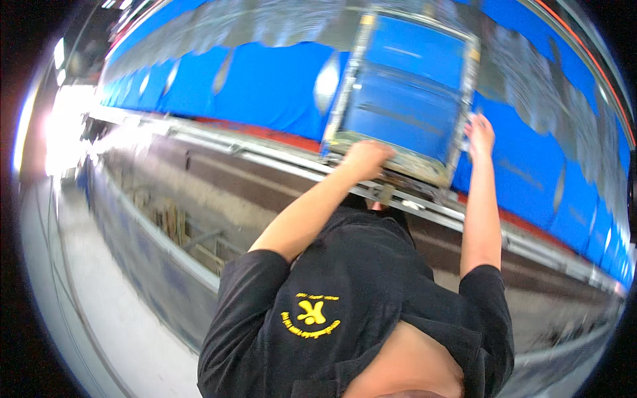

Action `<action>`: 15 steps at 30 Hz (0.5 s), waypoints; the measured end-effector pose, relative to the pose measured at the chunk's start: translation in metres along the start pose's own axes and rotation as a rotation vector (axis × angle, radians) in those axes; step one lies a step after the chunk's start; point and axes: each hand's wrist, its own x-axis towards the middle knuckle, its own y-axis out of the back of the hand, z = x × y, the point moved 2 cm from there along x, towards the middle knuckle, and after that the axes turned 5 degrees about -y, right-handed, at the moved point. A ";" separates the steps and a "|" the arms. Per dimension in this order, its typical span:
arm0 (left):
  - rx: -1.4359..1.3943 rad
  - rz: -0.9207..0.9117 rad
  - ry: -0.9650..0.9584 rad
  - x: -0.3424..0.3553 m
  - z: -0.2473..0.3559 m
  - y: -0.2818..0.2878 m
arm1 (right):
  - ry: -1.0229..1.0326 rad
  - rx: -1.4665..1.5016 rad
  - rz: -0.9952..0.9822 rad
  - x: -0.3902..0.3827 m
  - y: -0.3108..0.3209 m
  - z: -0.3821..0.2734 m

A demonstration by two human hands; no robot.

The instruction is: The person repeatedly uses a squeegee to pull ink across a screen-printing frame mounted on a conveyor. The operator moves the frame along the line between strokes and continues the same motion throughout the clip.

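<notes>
A rectangular framed screen (405,50) with a blue see-through middle and worn pale edges lies on a long surface of blue sheets (265,79) marked with dark grey streaked bands. My left hand (368,159) grips the frame's near edge, fingers curled over it. At the frame's right side bar, my right hand (480,136) is closed on the edge, slightly farther from me than the left. The image is a little blurred, so the exact finger contact is soft.
A metal rail (245,150) runs along the near edge of the blue surface, above a brown side panel. Below at left lie a grey trough wall (146,232) and a pale floor (119,292). A bright opening (66,132) is at the far left.
</notes>
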 end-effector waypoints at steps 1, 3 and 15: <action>-0.010 0.050 -0.100 0.013 0.003 -0.001 | 0.039 -0.084 0.014 0.032 0.030 0.006; -0.036 0.035 -0.080 0.008 -0.001 -0.002 | 0.284 -0.297 0.167 0.027 0.015 0.014; -0.178 0.325 -0.185 -0.090 -0.133 0.026 | 0.409 -0.247 0.228 -0.064 -0.151 -0.028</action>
